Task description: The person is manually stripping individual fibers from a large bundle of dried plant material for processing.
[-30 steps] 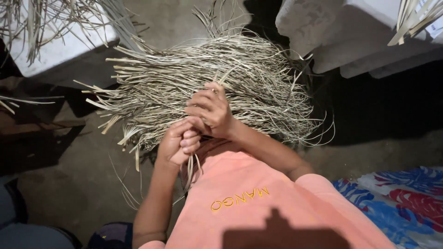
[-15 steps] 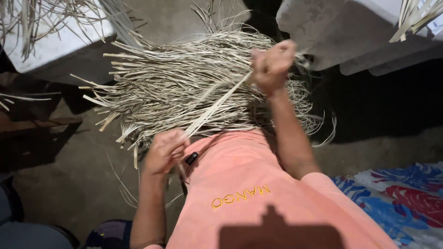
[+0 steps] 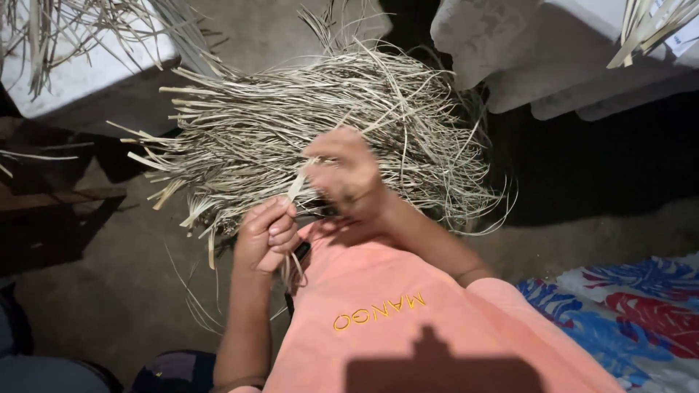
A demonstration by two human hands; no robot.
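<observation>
Pinching one dried leaf strip (image 3: 297,185) with closed left hand (image 3: 268,234); right hand (image 3: 349,173) gripping higher along it. Keeping it taut above the strip pile (image 3: 291,124) beyond, avoiding tangles.

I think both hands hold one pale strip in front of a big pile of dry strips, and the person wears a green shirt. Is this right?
Not quite: the shirt is salmon-orange, not green, as the head view shows. The rest stands: the left hand and the right hand hold one pale strip in front of the big pile of dry strips.
</observation>
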